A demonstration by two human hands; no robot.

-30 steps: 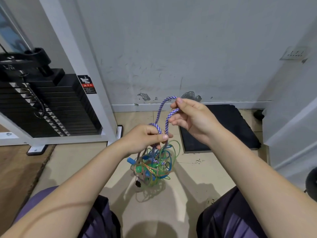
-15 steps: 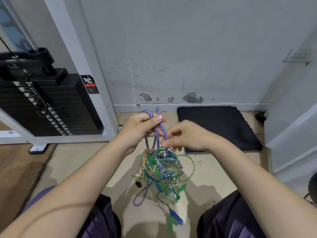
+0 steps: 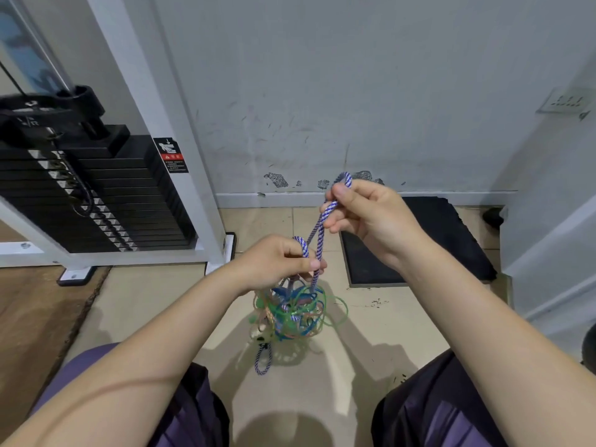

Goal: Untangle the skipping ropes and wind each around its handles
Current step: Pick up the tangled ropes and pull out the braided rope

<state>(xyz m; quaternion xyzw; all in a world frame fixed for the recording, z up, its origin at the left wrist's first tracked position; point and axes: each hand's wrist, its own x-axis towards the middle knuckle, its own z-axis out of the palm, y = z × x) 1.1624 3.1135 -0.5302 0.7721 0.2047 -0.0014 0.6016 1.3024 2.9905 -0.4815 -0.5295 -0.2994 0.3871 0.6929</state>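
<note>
We saw right hand (image 3: 371,217) pinching striped rope (image 3: 317,232) loop high; left hand (image 3: 277,266) gripping it above hanging tangle (image 3: 293,312).

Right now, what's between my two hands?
In the head view, two taut strands of the purple-and-white rope run from the right hand down to the left hand.

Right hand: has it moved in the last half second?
Yes. The right hand has risen from beside the left hand to the white baseboard, drawing the purple-and-white braided rope up and right.
</note>
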